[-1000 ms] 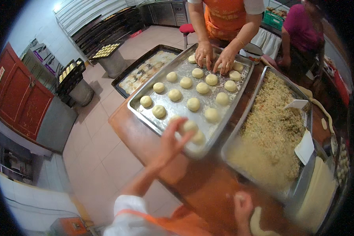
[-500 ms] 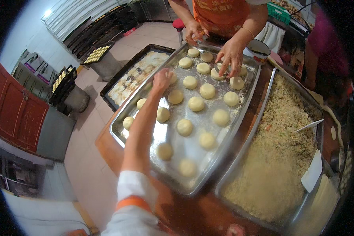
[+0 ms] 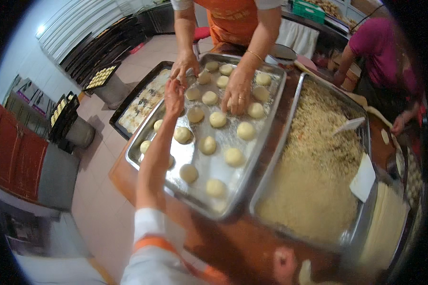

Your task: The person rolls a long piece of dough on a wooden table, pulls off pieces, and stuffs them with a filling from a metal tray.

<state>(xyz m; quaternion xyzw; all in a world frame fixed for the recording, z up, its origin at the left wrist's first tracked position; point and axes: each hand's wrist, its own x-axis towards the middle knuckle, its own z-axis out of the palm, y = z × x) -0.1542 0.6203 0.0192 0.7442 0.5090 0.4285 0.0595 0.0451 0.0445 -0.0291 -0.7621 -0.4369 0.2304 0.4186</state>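
Observation:
My left hand [image 3: 174,98] reaches over the far left side of a large metal tray [image 3: 196,193], right beside a co-worker's hand [image 3: 185,66]. Its fingers point up, bent but apart, with nothing visible in them. Round pale dough balls [image 3: 218,119], slightly flattened, sit in loose rows on the floured tray. Low at the front, my right hand [image 3: 284,263] is curled closed and blurred; whatever it may hold is hidden. A pale piece of dough [image 3: 305,273] lies beside it. The co-worker's other hand [image 3: 238,92] presses down among the balls, covering some of them.
To the right, a deep tray [image 3: 278,156] holds crumbly yellowish filling [image 3: 314,156] and a white scraper [image 3: 364,178]. Beyond it lies a stack of pale dough strips [image 3: 384,218]. A dark baking pan [image 3: 116,121] stands left of the tray. Another person [image 3: 380,47] works at far right.
The view has shifted, so the trays sit further left. My left hand has turned its fingers upward near the co-worker's hand. The co-worker's arms reach further in, and my right hand shows more.

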